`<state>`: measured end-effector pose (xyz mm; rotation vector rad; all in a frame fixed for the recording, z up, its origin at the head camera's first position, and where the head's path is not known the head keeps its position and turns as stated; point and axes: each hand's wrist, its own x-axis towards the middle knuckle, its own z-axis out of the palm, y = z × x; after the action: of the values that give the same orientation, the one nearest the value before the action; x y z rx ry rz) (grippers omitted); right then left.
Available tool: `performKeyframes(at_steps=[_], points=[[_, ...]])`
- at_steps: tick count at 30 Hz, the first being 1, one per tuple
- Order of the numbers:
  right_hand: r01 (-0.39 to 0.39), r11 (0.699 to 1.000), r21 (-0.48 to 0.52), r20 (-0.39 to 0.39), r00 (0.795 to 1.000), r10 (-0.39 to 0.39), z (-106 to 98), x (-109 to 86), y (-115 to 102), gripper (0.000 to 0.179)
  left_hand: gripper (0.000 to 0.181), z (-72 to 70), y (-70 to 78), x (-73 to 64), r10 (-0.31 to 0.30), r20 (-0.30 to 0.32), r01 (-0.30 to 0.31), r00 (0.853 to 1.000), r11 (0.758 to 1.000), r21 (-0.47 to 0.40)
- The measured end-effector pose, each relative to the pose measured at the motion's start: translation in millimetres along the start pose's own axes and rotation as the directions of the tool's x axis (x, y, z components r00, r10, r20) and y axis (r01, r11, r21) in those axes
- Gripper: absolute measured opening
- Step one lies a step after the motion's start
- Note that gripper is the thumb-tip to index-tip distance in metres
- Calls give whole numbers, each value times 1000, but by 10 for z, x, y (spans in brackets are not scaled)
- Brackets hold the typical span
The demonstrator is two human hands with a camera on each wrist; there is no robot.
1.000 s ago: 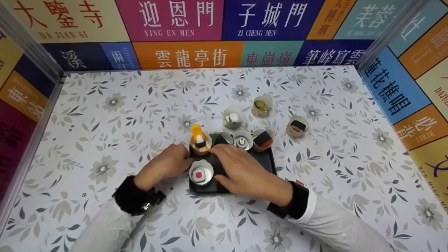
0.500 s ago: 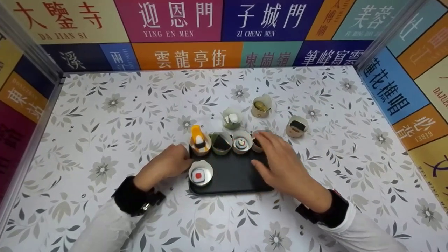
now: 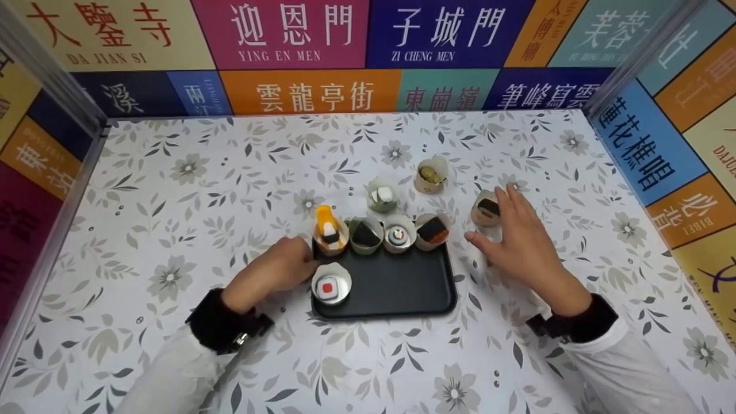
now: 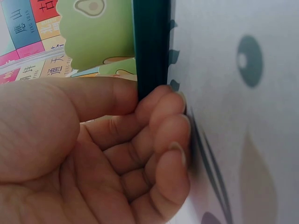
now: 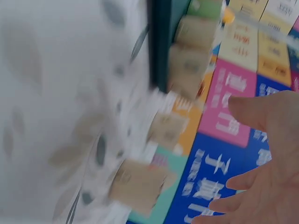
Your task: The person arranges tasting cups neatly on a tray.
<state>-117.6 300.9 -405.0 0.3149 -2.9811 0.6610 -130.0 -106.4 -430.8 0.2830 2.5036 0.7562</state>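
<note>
At the black tray's (image 3: pixel 397 290) left edge, my left hand (image 3: pixel 279 267) pinches the rim between thumb and curled fingers, as the left wrist view shows. My right hand (image 3: pixel 526 244) has its fingers spread beside a paper cup with a dark-topped sushi piece (image 3: pixel 489 207), right of the tray; contact cannot be told. Along the tray's far side stand cups with an orange-topped sushi piece (image 3: pixel 326 224), a dark triangular rice ball (image 3: pixel 365 234), a round roll (image 3: pixel 398 234) and a dark-and-orange piece (image 3: pixel 432 232). A cup with a red-centred roll (image 3: pixel 326 287) stands at its near left.
Behind the tray, a green cup with a white piece (image 3: pixel 382 198) and a cup with a greenish piece (image 3: pixel 430 173) stand on the floral tablecloth (image 3: pixel 230 172). Colourful lettered panels (image 3: pixel 310 92) wall the table at the back and sides.
My right hand has moved right, from over the tray past the dark-and-orange sushi cup to the cup on the right. My left hand has stayed at the tray's edge.
</note>
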Motion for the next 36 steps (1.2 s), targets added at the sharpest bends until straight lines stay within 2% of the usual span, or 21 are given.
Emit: performKeyframes(at_steps=[8,18,32,36], points=[[-100,994,-47,89,991,104,7,289,237,108,37,-1,-16,-2,42,-7,-42,999,999,3],[-211,976,-47,228,949,216,73,547,372,112,36,-4,-6,-6,30,-5,-31,1000,999,-19],[-255,967,7,189,950,249,146,594,441,78,34,-1,-16,-27,49,-24,-49,999,998,-28],[-263,965,20,178,950,256,160,583,464,75,34,4,-17,-20,52,-27,-53,998,998,-18]])
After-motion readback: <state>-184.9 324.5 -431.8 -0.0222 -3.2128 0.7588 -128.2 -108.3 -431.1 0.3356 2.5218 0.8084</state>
